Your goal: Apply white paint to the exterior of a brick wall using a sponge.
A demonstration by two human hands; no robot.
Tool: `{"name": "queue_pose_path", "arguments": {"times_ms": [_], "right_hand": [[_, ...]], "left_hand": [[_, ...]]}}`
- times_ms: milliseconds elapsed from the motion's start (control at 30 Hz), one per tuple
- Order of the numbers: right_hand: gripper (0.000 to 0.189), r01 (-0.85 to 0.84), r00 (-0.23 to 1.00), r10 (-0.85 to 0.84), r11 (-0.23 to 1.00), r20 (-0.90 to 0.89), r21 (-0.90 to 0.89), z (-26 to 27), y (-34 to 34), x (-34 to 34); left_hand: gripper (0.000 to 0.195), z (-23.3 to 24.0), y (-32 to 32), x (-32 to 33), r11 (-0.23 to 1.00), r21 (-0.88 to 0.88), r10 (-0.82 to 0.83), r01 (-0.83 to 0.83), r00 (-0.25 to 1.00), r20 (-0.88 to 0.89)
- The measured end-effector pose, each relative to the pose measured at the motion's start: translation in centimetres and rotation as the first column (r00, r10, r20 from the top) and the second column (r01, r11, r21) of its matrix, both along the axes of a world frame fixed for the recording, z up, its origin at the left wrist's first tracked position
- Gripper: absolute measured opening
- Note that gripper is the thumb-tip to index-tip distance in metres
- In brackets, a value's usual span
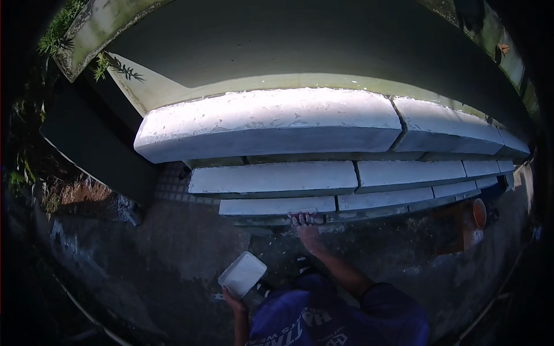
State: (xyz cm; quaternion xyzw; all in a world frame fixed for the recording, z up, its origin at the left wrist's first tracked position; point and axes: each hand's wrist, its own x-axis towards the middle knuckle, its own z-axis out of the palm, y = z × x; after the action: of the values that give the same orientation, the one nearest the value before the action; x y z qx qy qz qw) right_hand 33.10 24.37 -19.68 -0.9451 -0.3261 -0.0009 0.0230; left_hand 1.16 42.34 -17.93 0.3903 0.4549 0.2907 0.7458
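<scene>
My left hand (pixel 233 297) grips the near corner of a pale rectangular tray (pixel 243 273), low at my left side. Its inside looks white; whether that is a filling or the bare tray I cannot tell. Reaching forward, my right hand (pixel 306 222) is at the front edge of the lowest white-coated ledge (pixel 277 206). The fingers are curled over a small flat, whitish-pink tool (pixel 302 213), mostly covered by the hand and too small to name exactly. It appears to touch the ledge's surface near the edge.
Above rise a middle white ledge (pixel 277 176) and a sunlit, patchy upper ledge (pixel 268 112), both split by dark joints. Behind stands a greenish wall (pixel 277 43). An orange bucket (pixel 479 214) is at the right on the concrete floor (pixel 186 246). Plants (pixel 56 34) grow at the upper left.
</scene>
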Motion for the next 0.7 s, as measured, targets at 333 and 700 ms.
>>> {"name": "queue_pose_path", "arguments": {"times_ms": [333,700], "right_hand": [[0.044,0.177,0.979,-0.186,0.979,0.088,0.098,-0.4,0.4,3.1],[0.05,0.1,0.96,-0.106,0.994,0.261,0.035,1.5,-3.9,4.4]], "left_hand": [[0.06,-0.9,0.5,-0.8,0.999,0.014,0.048,-0.047,0.998,-0.042],[0.063,1.2,-0.9,-1.5,0.995,-0.004,0.102,-0.102,0.995,-0.015]]}}
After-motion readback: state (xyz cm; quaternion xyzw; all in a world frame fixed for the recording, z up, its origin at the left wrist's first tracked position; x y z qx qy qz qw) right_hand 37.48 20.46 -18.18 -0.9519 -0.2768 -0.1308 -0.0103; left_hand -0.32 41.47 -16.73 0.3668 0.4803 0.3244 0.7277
